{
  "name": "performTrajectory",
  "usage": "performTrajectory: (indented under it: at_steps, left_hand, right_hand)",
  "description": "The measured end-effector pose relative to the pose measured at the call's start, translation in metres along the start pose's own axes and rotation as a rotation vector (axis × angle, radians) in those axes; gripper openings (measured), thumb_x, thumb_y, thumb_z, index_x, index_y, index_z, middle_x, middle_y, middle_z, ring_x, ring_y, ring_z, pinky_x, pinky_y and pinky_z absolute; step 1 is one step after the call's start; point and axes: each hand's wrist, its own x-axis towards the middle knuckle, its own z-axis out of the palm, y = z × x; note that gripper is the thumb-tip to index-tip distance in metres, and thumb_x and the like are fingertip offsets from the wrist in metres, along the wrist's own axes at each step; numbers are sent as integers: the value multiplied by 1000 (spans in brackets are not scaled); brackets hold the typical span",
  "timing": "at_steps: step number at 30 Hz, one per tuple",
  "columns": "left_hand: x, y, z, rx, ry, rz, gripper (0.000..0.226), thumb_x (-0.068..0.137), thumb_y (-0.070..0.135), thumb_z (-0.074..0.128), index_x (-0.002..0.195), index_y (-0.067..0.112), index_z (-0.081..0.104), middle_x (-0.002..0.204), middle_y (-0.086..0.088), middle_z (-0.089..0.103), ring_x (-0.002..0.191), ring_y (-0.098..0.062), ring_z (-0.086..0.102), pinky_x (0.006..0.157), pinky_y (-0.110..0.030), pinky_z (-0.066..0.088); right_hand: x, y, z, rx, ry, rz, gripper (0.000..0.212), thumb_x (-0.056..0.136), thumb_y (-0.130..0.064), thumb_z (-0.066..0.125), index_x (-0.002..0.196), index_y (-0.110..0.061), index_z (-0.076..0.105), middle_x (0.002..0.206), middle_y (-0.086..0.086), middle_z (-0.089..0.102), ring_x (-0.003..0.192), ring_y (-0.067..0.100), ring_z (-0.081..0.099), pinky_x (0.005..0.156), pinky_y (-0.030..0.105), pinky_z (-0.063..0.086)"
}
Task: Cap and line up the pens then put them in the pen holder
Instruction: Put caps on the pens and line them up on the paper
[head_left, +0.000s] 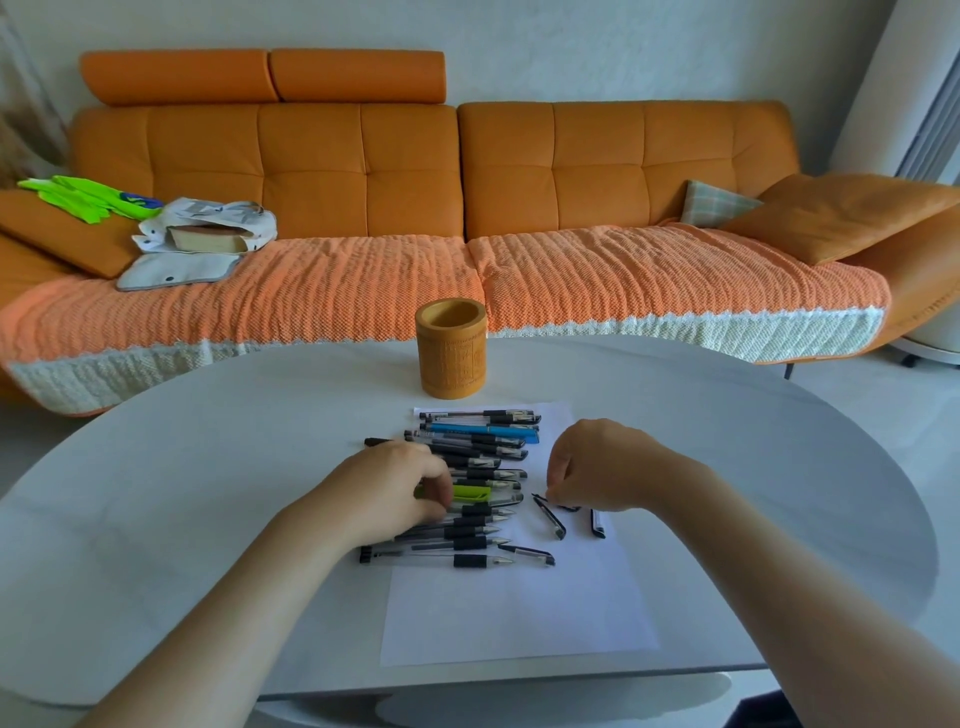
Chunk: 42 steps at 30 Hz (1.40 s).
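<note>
Several pens (483, 470) lie side by side in a row on a white sheet of paper (514, 608); the upper ones wear caps, the lower ones show bare tips. One is blue (483, 430), one has a lime-green part (470, 492). My left hand (400, 491) rests on the left ends of the middle pens, fingers curled over them. My right hand (592, 467) pinches a loose black cap (543, 500) at the paper's right. More loose caps (553, 522) (597, 525) (527, 554) lie there. The empty bamboo pen holder (451, 356) stands upright behind the paper.
The round white table (208, 493) carries everything. Behind it stands an orange sofa (467, 171) with a knitted cover, a bag with a book (208, 228) and green items (88, 197) at its left, and cushions (831, 213) at its right.
</note>
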Motion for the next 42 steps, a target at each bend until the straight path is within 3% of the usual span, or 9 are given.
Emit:
performTrajectory:
  at_steps: [5,8,13,18,26,32,36,39,42]
  left_hand:
    - [-1,1,-2,9,0,22,9,84,34,71,87,40,65,90,21,61,84,2,55,71,-20,44]
    - [-1,0,-5,-78,-45,22,15,88,30,68,97,42,65,93,21,61,84,1,56,74,-22,47]
    - [-2,-3,-13,-154,-21,29,17,93,26,63,103,38,69,104,19,56,98,1,54,89,-21,42]
    - [-2,-4,-12,-207,56,27,17,96,20,58,104,33,66,105,17,54,95,3,52,80,-12,37]
    - [-1,-2,-14,-224,95,36,20,97,17,55,108,28,67,105,15,54,98,1,54,87,-17,42]
    - [-1,-1,-14,-235,101,35,19,98,17,55,107,29,66,104,16,53,96,2,53,82,-14,39]
    - [-1,2,-12,-254,122,34,18,98,18,55,106,31,64,100,19,51,94,4,52,78,-10,36]
    - [-1,7,-8,-267,114,27,12,98,25,53,102,34,60,100,16,58,92,2,54,77,-17,40]
    - [-1,12,-7,-285,109,29,18,98,30,53,86,40,60,83,14,64,79,-1,58,69,-23,42]
  right_hand:
    - [2,1,-2,36,98,-45,9,81,-34,61,87,-33,68,90,-16,64,84,8,62,77,29,56]
    - [4,1,-2,111,130,-96,7,83,-34,63,88,-33,69,91,-16,65,85,8,63,79,29,56]
    - [4,1,-1,283,169,-214,14,90,-30,66,100,-31,75,88,-19,65,69,-9,57,58,4,38]
    - [6,-1,0,367,224,-242,13,90,-28,63,95,-34,74,93,-16,65,67,-4,56,59,7,38]
    - [6,-7,3,359,220,-293,11,90,-28,67,98,-31,76,83,-22,61,69,-13,52,57,8,39]
    - [5,-13,4,363,214,-301,12,91,-28,68,100,-32,74,93,-18,64,71,-2,55,63,12,40]
    - [3,-18,7,419,233,-324,12,90,-26,68,100,-29,75,88,-20,64,69,-13,54,59,8,41]
    - [3,-23,11,488,262,-325,14,89,-24,70,102,-26,76,84,-21,65,70,-10,57,62,5,42]
    - [3,-24,12,482,260,-298,14,90,-24,68,102,-23,76,78,-22,64,68,-13,58,62,5,43]
